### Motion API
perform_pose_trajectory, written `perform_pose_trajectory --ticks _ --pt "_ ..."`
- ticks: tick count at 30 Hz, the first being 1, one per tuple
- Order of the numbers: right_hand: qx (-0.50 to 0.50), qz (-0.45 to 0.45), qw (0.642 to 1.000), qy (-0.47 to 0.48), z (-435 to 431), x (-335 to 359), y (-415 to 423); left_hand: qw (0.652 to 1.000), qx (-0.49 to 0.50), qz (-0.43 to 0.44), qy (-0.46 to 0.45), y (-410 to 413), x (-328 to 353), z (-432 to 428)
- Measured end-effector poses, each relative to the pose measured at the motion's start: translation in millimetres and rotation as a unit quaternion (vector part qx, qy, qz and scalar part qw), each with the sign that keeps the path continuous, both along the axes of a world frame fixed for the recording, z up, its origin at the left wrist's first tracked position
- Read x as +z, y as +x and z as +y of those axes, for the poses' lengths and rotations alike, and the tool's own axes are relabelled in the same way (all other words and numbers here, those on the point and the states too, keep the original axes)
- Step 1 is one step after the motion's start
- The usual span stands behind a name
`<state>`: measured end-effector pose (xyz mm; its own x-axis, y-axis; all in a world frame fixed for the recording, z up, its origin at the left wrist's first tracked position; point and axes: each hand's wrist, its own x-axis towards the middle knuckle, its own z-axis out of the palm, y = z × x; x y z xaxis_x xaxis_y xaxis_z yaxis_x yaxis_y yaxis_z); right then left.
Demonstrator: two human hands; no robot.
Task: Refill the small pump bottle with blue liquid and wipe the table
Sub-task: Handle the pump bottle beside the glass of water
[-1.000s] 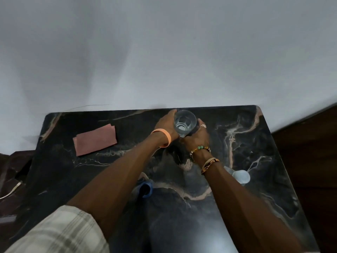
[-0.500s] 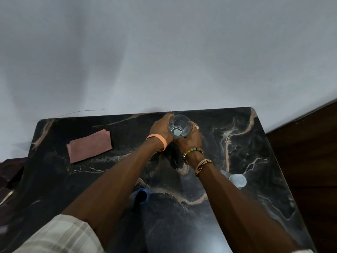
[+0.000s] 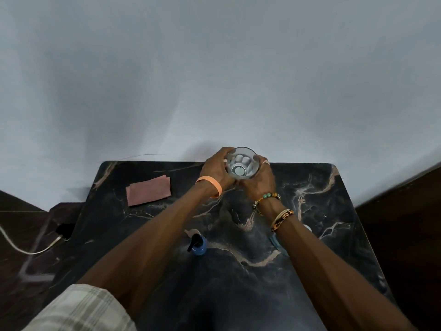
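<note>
Both hands grip a clear drinking glass [image 3: 241, 163] over the far edge of the black marble table [image 3: 334, 247]. My left hand [image 3: 214, 172] wraps its left side and my right hand [image 3: 262, 180] its right side. I look straight down into the glass; it seems nearly empty. The small pump bottle [image 3: 198, 246], blue with a black pump head, stands upright near the table's middle, just right of my left forearm. A folded pink cloth [image 3: 149, 190] lies flat at the back left.
A pale, clear-blue bottle [image 3: 276, 243] lies mostly hidden behind my right forearm, with something white [image 3: 308, 227] beside it. A white cable [image 3: 26, 249] runs on the floor to the left. A grey wall stands directly behind the table.
My hands have carried the glass farther back, from the table's rear middle to its far edge by the wall. The pump bottle, earlier half hidden by my left forearm, now shows fully.
</note>
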<state>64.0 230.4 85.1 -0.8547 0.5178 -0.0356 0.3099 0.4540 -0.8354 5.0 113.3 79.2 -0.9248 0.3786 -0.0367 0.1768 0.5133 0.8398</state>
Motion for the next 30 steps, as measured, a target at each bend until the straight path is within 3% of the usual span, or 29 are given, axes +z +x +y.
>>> perform_pose_trajectory --ticks 4,12,20,24,30 --pt "0.022 0.01 1.0 -0.014 1 32 19 0.999 0.005 0.035 0.003 18 32 -5" --pt "0.102 0.036 0.994 0.024 5 72 72 0.992 0.064 0.01 0.107 78 62 -15" --pt "0.173 0.019 0.984 0.032 1 46 147 0.987 0.068 -0.045 0.141 153 24 -29" --pt "0.19 0.04 0.981 0.021 -2 27 168 0.988 0.068 -0.047 0.13 178 3 -30" --pt "0.234 -0.001 0.972 -0.022 -11 -4 184 0.987 0.085 -0.072 0.113 206 -32 -42"
